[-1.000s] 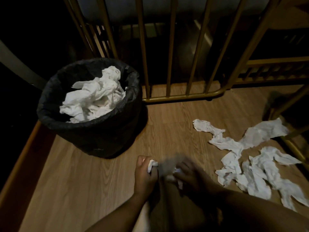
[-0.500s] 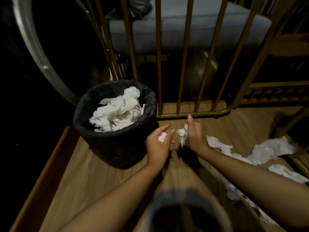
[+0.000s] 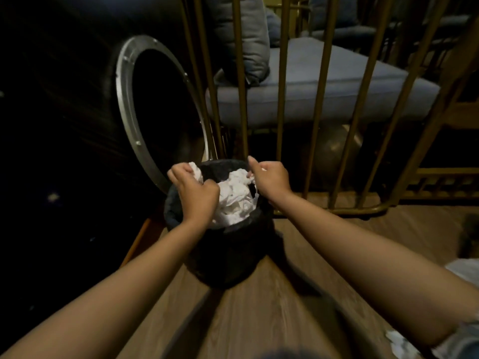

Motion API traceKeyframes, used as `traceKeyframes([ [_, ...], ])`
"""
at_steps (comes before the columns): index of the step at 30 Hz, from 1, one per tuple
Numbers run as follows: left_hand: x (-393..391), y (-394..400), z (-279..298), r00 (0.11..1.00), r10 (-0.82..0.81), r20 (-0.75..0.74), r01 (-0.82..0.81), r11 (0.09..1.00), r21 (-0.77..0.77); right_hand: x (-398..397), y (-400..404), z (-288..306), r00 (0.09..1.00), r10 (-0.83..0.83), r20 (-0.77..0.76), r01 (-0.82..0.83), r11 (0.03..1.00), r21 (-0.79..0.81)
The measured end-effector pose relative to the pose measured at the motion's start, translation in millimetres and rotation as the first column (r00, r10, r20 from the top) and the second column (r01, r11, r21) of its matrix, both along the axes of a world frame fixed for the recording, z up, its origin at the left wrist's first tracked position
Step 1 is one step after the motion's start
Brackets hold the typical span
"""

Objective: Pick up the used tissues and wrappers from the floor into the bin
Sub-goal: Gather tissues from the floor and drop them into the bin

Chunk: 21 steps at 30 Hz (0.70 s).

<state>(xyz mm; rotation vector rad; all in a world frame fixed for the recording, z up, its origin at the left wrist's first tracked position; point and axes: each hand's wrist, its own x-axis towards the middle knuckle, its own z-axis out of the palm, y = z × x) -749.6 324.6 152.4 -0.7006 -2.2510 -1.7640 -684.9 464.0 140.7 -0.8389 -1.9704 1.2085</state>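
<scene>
**Over the bin, both hands held with tissue**

Above the black-lined bin (image 3: 228, 250), the left hand (image 3: 194, 190) is seen with its fingers curled round a wad of white tissue (image 3: 196, 172) at the far left rim. The right hand (image 3: 270, 181) is held over the right rim, fingers curled; a small white scrap seems pinched there, though this cannot be told for certain. Crumpled tissues (image 3: 236, 198) are heaped inside the bin. More tissue (image 3: 398, 343) is left on the wooden floor (image 3: 259, 320) at lower right.
</scene>
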Motion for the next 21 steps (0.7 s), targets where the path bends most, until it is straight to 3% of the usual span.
traceKeyframes([
  [3, -20, 0, -7, 0.997, 0.025, 0.075, -0.011, 0.984, -0.175, -19, -10, 11, 0.997, 0.071, 0.012, -0.071, 0.997, -0.044],
  [6, -38, 3, -20, 0.974, -0.01, 0.225, 0.101, 0.913, -0.396, -28, -11, 7, 0.966, 0.244, 0.092, -0.236, 0.968, -0.085],
  [9, -40, 1, -26, 0.951, -0.018, 0.309, 0.177, 0.85, -0.496, -13, -4, -3, 0.939, 0.303, 0.16, -0.31, 0.951, 0.021],
  [12, -33, -2, -25, 0.989, -0.093, 0.113, 0.131, 0.909, -0.397, 26, 3, -10, 0.966, 0.23, 0.116, -0.251, 0.941, 0.225],
  [15, -13, 3, -22, 0.978, -0.179, -0.107, 0.142, 0.947, -0.29, 83, 17, -24, 0.988, 0.134, 0.075, -0.15, 0.947, 0.285],
  [18, 22, 21, -29, 0.907, -0.326, -0.268, 0.264, 0.934, -0.242, 150, 32, -46, 0.988, 0.087, 0.127, -0.112, 0.972, 0.207],
  [21, 72, 48, -48, 0.813, -0.478, -0.333, 0.413, 0.876, -0.249, 213, 43, -64, 0.997, -0.061, 0.056, 0.057, 0.996, 0.067],
])
